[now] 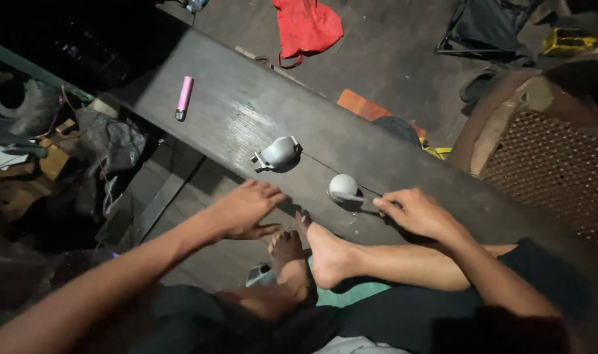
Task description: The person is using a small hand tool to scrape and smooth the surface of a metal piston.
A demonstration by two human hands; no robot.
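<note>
A dark wooden plank [246, 111] runs diagonally across the view. On it lie a grey rounded metal part with a bracket [277, 154] and a white rounded part [343, 187], with a thin dark wire running between them. My left hand [245, 211] hovers palm down, fingers spread, at the plank's near edge just below the grey part. My right hand [417, 213] rests on the plank to the right of the white part, its fingers pinched on the thin wire. My bare feet [305, 252] lie crossed below the plank.
A pink lighter [184, 96] lies on the plank's far left. A red cloth bag [307, 26] sits on the floor beyond. A perforated brown panel [555, 170] is at right; dark bags and clutter [108, 141] lie at left.
</note>
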